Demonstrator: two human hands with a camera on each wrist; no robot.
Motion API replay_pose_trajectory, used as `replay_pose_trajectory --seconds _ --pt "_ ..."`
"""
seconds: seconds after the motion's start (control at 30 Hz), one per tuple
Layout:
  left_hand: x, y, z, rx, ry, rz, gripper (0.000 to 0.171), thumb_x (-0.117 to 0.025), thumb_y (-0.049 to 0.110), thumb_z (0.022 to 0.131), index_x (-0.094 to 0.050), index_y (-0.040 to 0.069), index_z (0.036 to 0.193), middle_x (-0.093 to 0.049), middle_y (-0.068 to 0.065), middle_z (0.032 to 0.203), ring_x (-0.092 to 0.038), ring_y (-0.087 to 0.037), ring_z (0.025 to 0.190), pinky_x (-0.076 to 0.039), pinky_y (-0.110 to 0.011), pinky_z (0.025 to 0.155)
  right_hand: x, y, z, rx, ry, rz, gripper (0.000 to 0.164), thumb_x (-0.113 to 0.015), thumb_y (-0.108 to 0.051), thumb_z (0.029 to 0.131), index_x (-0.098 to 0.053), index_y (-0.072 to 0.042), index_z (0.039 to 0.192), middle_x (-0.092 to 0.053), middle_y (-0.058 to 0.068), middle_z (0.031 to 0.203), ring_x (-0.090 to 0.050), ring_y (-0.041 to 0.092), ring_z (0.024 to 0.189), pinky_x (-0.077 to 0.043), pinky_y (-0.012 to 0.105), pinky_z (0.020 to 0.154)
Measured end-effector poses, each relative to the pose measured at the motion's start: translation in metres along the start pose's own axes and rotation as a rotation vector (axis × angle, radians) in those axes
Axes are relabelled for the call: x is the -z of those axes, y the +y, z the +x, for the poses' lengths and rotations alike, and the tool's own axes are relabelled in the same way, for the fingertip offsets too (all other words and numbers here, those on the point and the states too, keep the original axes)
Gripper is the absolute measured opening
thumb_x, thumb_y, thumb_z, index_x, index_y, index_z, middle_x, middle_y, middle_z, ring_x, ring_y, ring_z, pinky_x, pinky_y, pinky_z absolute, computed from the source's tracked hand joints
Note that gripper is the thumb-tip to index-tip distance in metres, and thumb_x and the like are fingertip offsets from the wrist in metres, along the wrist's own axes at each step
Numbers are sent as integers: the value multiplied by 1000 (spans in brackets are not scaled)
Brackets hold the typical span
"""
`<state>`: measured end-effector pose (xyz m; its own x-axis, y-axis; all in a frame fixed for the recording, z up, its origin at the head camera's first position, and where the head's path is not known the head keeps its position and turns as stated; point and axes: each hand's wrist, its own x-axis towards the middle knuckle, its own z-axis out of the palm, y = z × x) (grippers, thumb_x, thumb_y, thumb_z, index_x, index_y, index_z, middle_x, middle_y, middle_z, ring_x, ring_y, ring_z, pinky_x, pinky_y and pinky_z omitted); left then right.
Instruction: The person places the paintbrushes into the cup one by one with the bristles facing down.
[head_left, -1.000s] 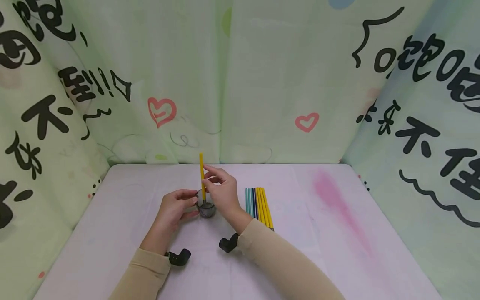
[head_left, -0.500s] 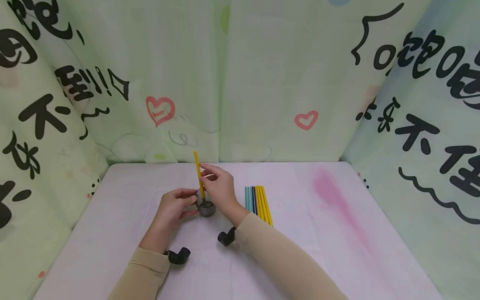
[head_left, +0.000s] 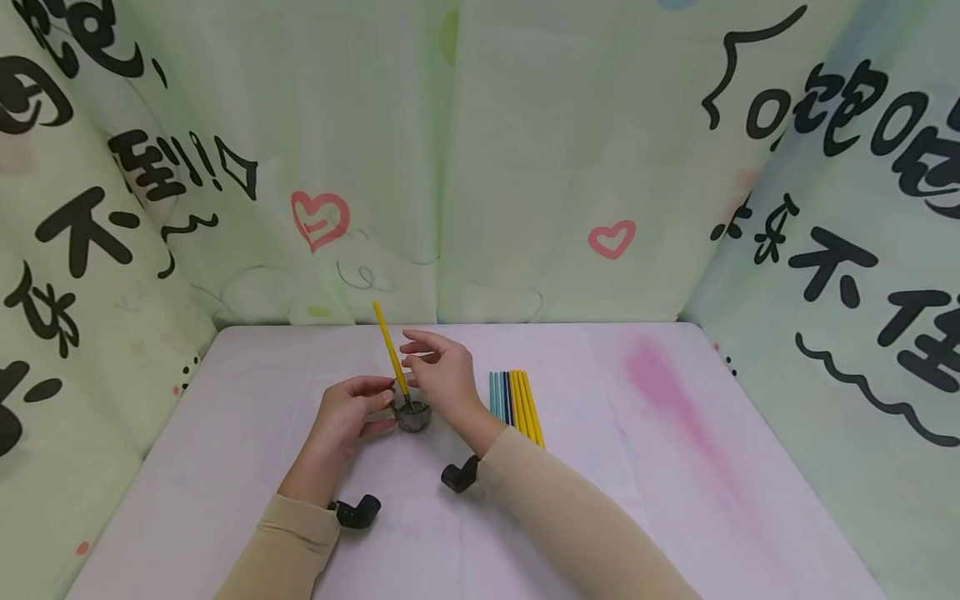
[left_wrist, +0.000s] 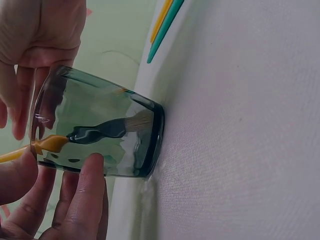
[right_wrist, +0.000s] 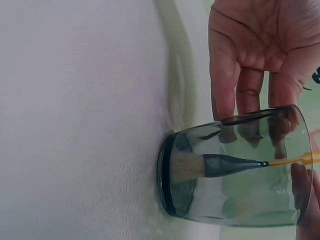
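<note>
A small transparent grey-green glass (head_left: 414, 421) stands on the table, gripped from its left side by my left hand (head_left: 347, 417), thumb near the rim. One yellow-handled paintbrush (head_left: 388, 343) leans leftward inside it. In the right wrist view the flat pale bristles (right_wrist: 187, 167) point down at the glass's bottom, above a dark ferrule. My right hand (head_left: 450, 383) hovers just right of the handle with loosely bent fingers and holds nothing. In the left wrist view this right hand (left_wrist: 42, 30) is beside the glass's far rim.
To the right, a row of slim yellow, dark blue and teal handles (head_left: 517, 408) lies side by side on the pale pink table (head_left: 637, 517), partly behind the right forearm. Patterned curtains (head_left: 525, 167) enclose the back and both sides.
The paintbrush has tipped from nearly upright to leaning left against the rim. My right hand has let go of its handle and drawn slightly right; the left hand keeps its grip.
</note>
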<state>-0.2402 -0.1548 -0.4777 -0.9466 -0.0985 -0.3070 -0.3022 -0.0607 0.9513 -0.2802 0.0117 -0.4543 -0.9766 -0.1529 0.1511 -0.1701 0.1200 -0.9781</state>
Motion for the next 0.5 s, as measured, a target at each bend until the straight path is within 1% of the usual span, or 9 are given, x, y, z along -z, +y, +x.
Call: replay_pose_trajectory --seconds 0.13,0.2,0.27,0.37,0.43,0.5 --pt "-1 0 -1 2 4 3 35 -73 3 100 -70 -2 135 -70 -9 116 -65 -15 97 -70 -43 88 7 1 -2 -16 11 30 42 -66 1 101 -76 -22 135 -80 8 116 -78 38 107 -71 43 77" --pt "-1 1 -2 3 6 8 35 -73 3 101 -70 -1 135 -69 -10 116 -65 -16 97 -70 -43 88 11 2 -3 -22 21 49 42 -67 1 101 -76 -21 135 -80 10 116 -78 41 107 -71 39 74" --pt "-1 1 -2 5 8 16 35 -73 4 101 -70 -1 135 -69 -12 118 -66 -17 98 -70 -43 88 16 2 -4 -26 32 60 42 -68 2 101 -76 -19 135 -80 13 118 -78 40 106 -71 37 71" --pt "-2 1 -2 12 11 28 34 -72 5 101 -71 1 135 -68 -14 123 -67 -18 100 -70 -41 88 24 2 -7 -35 45 69 42 -69 2 100 -75 -18 136 -79 17 121 -79 35 103 -70 37 70" --pt "-2 1 -1 15 11 35 34 -72 5 102 -71 1 136 -68 -15 125 -68 -19 102 -70 -40 88 30 2 -10 -49 50 68 43 -70 2 100 -74 -19 137 -79 16 122 -80 29 100 -70 38 70" --pt "-3 1 -1 19 15 36 34 -72 5 101 -71 2 135 -68 -15 125 -69 -19 102 -70 -40 87 36 3 -14 -67 54 77 44 -70 2 99 -74 -20 138 -79 14 122 -80 26 99 -70 39 70"
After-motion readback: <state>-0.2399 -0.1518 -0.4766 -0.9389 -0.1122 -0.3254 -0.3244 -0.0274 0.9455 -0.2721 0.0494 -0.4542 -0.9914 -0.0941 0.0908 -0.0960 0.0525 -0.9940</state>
